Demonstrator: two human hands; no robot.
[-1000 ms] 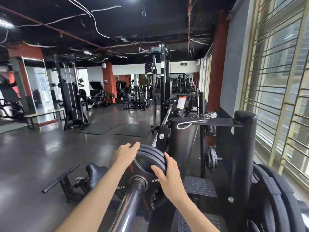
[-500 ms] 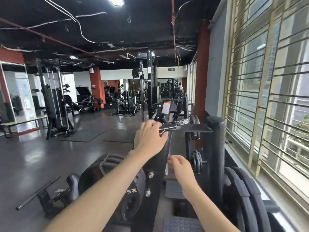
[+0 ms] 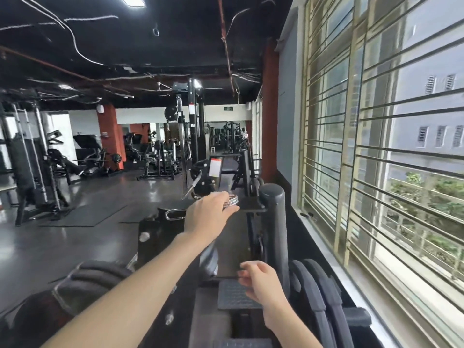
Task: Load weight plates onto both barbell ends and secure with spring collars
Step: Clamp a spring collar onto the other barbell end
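My left hand (image 3: 209, 216) reaches forward onto a flat black ledge (image 3: 251, 205) of the rack and closes over a chrome spring collar (image 3: 233, 199). The collar's coil shows past my fingertips and its wire handle sticks out to the left of my hand. My right hand (image 3: 262, 280) hangs lower, in front of the rack, fingers loosely curled around nothing. Black weight plates (image 3: 93, 275) on the barbell show blurred at the lower left, partly behind my left forearm.
A thick black rack upright (image 3: 272, 222) stands just right of the ledge. Stored black plates (image 3: 316, 302) lean at the lower right beside the barred window (image 3: 376, 172). A ribbed foot plate (image 3: 236, 295) lies below my right hand. Gym machines stand across the dark floor to the left.
My hands left the plates on the barbell. The view swung right toward the rack. My left hand slid from the collar's handle along to its coil, and my right hand dropped lower.
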